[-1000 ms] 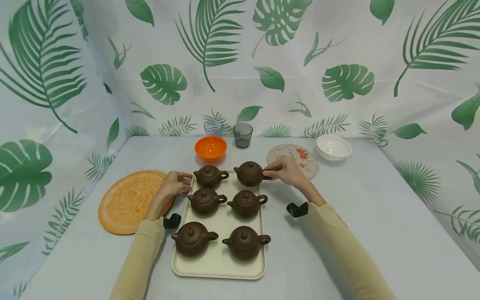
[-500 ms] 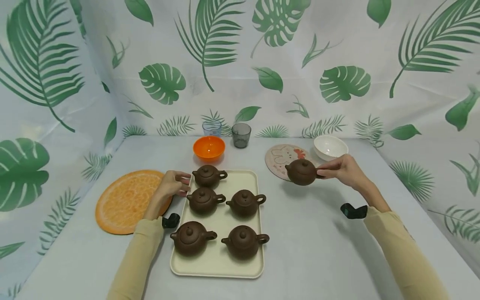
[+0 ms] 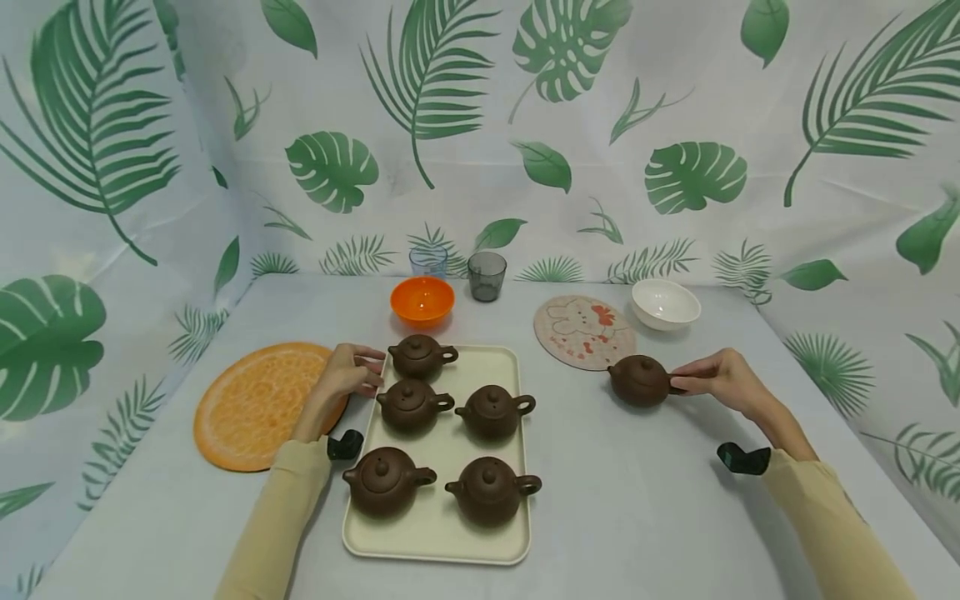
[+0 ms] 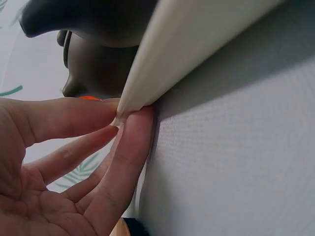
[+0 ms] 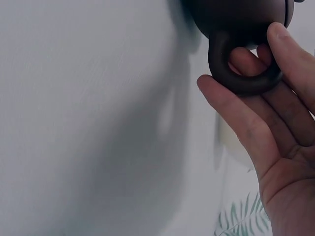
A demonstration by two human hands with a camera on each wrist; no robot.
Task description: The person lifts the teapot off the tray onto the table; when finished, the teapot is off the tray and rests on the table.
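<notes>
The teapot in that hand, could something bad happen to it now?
Maybe. The right hand holds the teapot only by its small ring handle, so it might tip or slip if let go carelessly. Its lid looks loose-fitting and could slide off if the pot tilts. The left hand just pinches the tray at its edge, so a bump there could rattle the five pots on it.

Teapot (image 5: 241,19) body cut off, right wrist view.

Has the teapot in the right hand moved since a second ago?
Yes. The teapot has left the tray's back right corner and now sits on the table right of it, in front of the round cartoon mat.
</notes>
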